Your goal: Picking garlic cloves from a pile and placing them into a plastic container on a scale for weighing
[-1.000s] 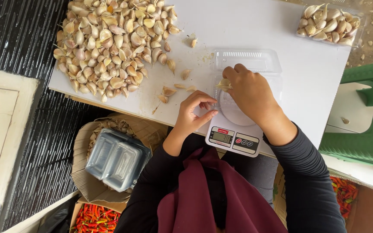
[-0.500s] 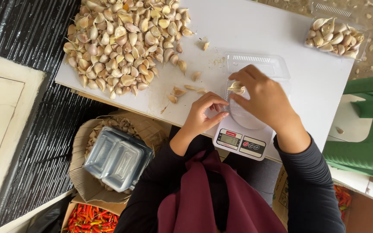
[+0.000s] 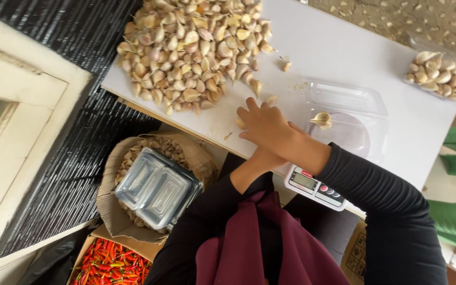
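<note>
Right hand: flat on the white worktop, fingers spread, holding nothing visible, beside loose cloves at the garlic pile. Left hand: hidden beneath the right, grip unreadable. One clove lies in the clear tray on the digital scale.

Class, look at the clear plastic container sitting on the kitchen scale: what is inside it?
Inside the clear plastic container lies one garlic piece; the rest looks bare. The scale beneath shows only its display end, and the person's forearm covers the container's near corner.
</note>
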